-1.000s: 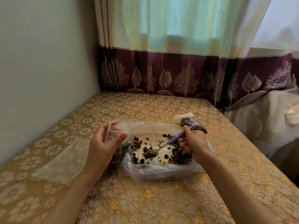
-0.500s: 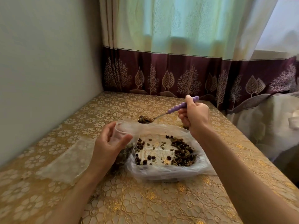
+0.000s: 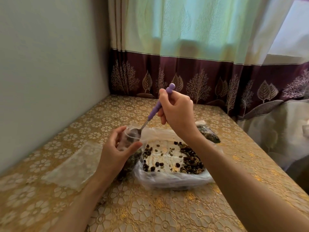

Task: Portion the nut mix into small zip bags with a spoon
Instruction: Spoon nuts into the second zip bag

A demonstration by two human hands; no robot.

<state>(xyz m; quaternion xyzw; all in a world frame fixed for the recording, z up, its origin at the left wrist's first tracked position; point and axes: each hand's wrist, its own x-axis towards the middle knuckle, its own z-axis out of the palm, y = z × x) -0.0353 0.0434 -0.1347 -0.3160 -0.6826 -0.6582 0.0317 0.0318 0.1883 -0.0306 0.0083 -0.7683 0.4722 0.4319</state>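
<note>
The right hand (image 3: pixel 177 113) is gripping a purple-handled metal spoon (image 3: pixel 151 113), tipping its bowl into a small clear zip bag (image 3: pixel 128 139) that the left hand (image 3: pixel 117 151) is holding open at nine o'clock of the large clear bag of dark nut mix (image 3: pixel 189 161)

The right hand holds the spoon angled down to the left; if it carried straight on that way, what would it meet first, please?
Most likely the small zip bag held by the left hand; the spoon bowl already sits at its open mouth.
</note>
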